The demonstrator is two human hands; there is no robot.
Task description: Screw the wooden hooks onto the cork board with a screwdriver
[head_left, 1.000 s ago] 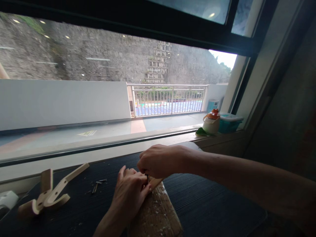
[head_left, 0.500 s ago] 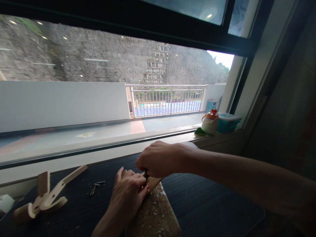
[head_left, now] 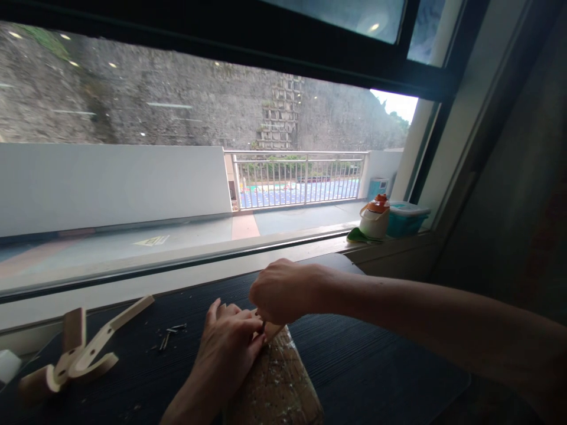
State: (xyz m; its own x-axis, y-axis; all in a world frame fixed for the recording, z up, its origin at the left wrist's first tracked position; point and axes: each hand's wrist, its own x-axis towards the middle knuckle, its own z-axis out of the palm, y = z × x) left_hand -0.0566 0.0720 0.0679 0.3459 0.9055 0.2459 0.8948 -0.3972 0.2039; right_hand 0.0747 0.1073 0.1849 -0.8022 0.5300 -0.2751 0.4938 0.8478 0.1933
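Observation:
My left hand (head_left: 233,333) is closed at the upper end of a scuffed, pitted wooden block (head_left: 286,378), its thumb and fingers gripping a pale wooden piece (head_left: 274,332) that lies on it. Just above, my right hand (head_left: 283,292) is a fist, knuckles up, close against the left fingertips. A small dark thin part shows beneath the fist; most of it is hidden, so I cannot make out what it is. Left of my hands lie several loose screws or nails (head_left: 166,339) and pale and brown wooden pieces with holes (head_left: 91,351), one of them hook-shaped.
The dark tabletop (head_left: 354,348) borders a window sill (head_left: 212,265). On the sill at the right stand a white bottle with an orange lid (head_left: 375,219) and a teal box with a pale lid (head_left: 406,219). A white object (head_left: 9,365) sits at the far left edge.
My right fist has shifted slightly right and down, and the dark metal part under it is now mostly covered. My left hand keeps its place on the wooden piece.

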